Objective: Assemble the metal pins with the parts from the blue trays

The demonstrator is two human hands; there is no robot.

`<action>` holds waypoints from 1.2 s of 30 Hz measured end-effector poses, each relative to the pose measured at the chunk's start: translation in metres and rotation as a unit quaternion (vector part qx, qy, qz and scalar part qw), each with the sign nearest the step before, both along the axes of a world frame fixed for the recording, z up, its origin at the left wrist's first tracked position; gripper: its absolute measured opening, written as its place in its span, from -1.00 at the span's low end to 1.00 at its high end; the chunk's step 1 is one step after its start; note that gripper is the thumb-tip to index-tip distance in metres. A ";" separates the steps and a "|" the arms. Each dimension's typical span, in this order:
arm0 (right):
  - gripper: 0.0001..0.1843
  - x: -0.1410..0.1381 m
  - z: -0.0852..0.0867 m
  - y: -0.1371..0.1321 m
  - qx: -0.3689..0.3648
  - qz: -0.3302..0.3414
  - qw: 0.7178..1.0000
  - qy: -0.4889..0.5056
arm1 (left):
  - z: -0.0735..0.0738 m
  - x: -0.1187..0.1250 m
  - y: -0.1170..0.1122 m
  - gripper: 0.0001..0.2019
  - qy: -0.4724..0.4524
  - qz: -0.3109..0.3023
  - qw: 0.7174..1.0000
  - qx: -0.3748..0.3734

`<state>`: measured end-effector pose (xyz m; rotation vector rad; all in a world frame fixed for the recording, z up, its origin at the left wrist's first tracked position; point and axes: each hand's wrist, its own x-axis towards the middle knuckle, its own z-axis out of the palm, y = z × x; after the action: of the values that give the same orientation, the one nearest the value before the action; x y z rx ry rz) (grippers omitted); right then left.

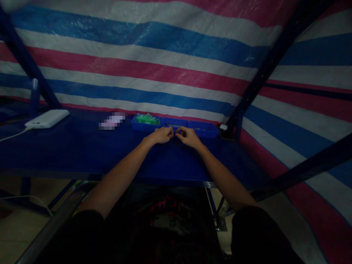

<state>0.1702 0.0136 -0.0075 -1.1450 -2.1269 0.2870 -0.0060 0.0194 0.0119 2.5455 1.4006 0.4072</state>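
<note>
Both hands met at the centre of the frame, low over the blue bench [82, 146]. The left hand [162, 135] and the right hand [188, 136] were curled closed, with their fingertips pinched toward each other and nearly touching. If anything was gripped between them, it was too small and too dim to make out.

Just beyond the knuckles stood the middle tray [176, 123], one of three blue trays in a row along the back of the bench. Something thin and pale lay in it, but I could not tell what. The left tray [137, 126] held green pieces [146, 118], and the contents of the right tray [204, 129] were too dark to read. A small white object [223, 127] sat just right of the row. At the upper left lay a white power bank [47, 119] with its cable [12, 135] running off the frame edge. A striped tarp [165, 55] hung behind everything.

The main risk I saw was the poor light. Any small part pinched at the fingertips could slip and be lost against the dark blue surface, or roll off the near edge to the floor. The knuckles were also close to the middle tray, so a forward push could nudge it or mix what it held.
</note>
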 end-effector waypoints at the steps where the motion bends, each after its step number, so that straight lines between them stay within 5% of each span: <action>1: -0.85 0.000 0.000 0.000 -0.002 0.005 1.000 -0.004 | 0.000 -0.001 0.001 -0.83 -0.007 0.008 1.000 0.003; 13: -0.79 0.003 0.000 0.004 0.039 -0.051 0.998 0.023 | -0.005 -0.003 0.010 -0.77 -0.151 0.001 0.989 0.009; 28: -0.79 0.006 0.008 0.001 0.042 -0.052 0.996 0.063 | -0.005 -0.003 0.010 -0.68 -0.142 -0.038 0.988 0.055; 31: -0.71 0.019 0.015 0.003 0.079 -0.144 0.982 0.091 | -0.012 0.002 0.011 -0.62 -0.108 -0.027 0.994 0.011; 36: -0.49 0.057 0.019 0.009 0.054 -0.408 0.903 0.120 | -0.022 0.013 0.005 -0.54 -0.032 -0.042 0.998 -0.025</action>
<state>0.2269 0.0226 0.0116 -1.7109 -1.2797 -0.0809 0.0073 0.0248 -0.0098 2.5187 1.2612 0.4294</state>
